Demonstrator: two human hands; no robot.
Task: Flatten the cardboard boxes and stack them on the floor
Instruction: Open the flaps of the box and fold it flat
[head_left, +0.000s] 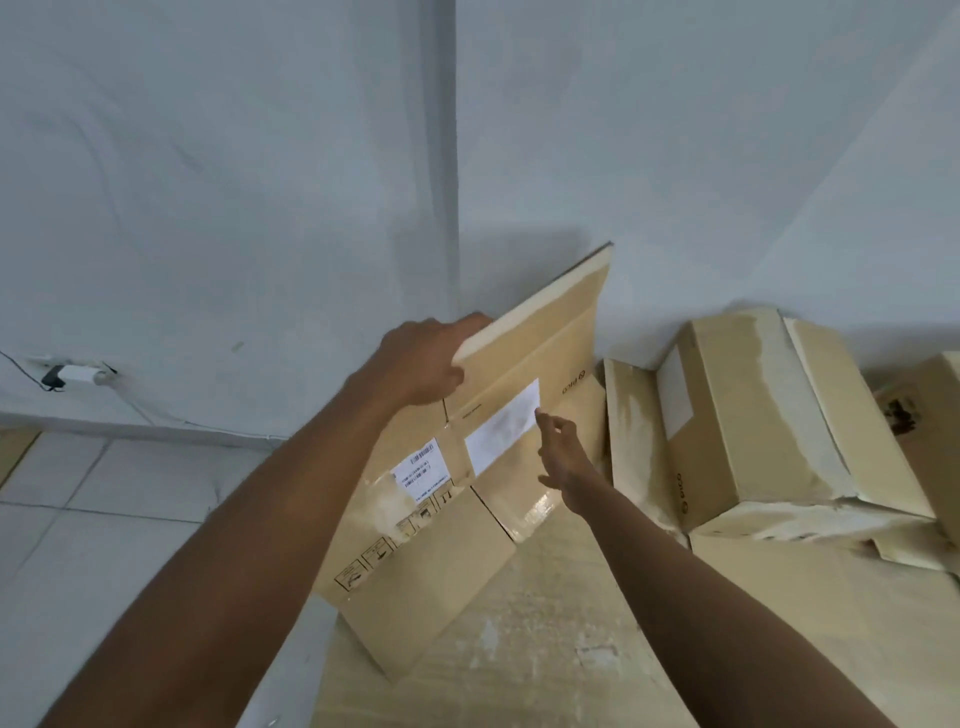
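Note:
A flattened tan cardboard box (540, 338) with white labels is held up at a slant in the middle of the view, its top corner near the white wall. My left hand (423, 364) grips its upper left edge, fingers wrapped over the flap. My right hand (563, 457) rests against the box's face just right of a white label, fingers apart and holding nothing. Under the box lies flat cardboard (545, 649) on the floor. To the right an unflattened box (753, 415) lies tilted on other cardboard.
White walls meet in a corner behind the box. A white charger (78, 374) with a black cable hangs on the left wall above the skirting. Pale floor tiles (104, 519) lie at the left. Another box (935, 415) shows at the right edge.

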